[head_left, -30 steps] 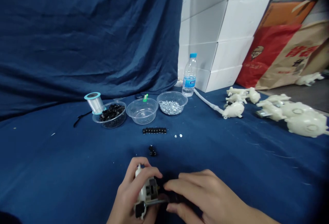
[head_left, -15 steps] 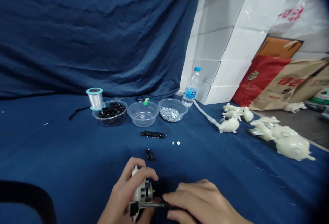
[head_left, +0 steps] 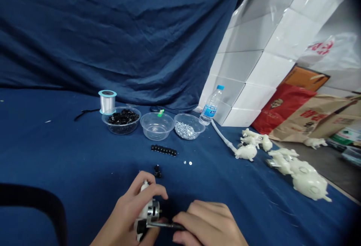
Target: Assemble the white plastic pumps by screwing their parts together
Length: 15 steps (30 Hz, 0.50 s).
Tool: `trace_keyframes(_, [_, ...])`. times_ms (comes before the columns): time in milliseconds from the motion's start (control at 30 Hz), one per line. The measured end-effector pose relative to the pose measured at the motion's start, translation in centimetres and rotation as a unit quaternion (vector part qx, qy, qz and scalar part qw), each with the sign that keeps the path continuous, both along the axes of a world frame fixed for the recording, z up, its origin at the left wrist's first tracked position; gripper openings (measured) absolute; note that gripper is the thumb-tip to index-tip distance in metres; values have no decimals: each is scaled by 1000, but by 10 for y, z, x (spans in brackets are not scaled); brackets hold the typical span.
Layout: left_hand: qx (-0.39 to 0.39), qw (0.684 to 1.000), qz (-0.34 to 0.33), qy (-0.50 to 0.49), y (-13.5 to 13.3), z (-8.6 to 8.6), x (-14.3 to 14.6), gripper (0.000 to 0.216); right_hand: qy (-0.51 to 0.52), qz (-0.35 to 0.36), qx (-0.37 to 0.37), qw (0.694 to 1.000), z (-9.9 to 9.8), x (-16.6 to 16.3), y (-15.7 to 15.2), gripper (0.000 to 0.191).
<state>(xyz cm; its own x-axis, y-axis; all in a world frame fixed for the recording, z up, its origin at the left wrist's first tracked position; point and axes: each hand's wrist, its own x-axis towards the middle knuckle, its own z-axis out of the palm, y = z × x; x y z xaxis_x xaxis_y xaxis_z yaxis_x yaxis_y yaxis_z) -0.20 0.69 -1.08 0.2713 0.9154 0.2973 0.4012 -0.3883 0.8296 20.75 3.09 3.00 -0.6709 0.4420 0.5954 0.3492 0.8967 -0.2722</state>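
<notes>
My left hand is wrapped round a white plastic housing with a small silver motor in it. A small black piece sits at the housing's lower edge, by my thumb. In my right hand, a screwdriver lies almost level, its metal shaft pointing left. Its tip meets the housing beside the black piece; the exact contact is too small to make out. Just beyond my left fingers are loose black parts. Farther off lie a row of black parts and two tiny screws.
Clear bowls stand behind: one with black parts, a middle bowl, one with screws. A wire spool and water bottle flank them. White plastic assemblies lie right, before boxes and paper bags.
The head view has tilted, and both hands appear slightly farther left. The screwdriver stays against the housing in the same grip.
</notes>
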Motion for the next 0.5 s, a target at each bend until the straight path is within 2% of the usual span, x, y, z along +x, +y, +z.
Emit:
trace_keyframes(167, [23, 1000, -8, 15, -1, 4, -1, 33, 15, -5, -113, 993, 1, -1, 0, 34])
trace_keyframes(267, [29, 999, -9, 25, -3, 5, 0, 32, 48, 12, -80, 996, -2, -1, 2, 32])
trace_keyframes(367, [23, 999, -9, 30, -2, 5, 0, 34, 12, 9, -45, 999, -4, -3, 2, 46])
trace_keyframes(500, [14, 999, -29, 37, 0, 1, -2, 39, -5, -17, -138, 990, 1, 0, -1, 53])
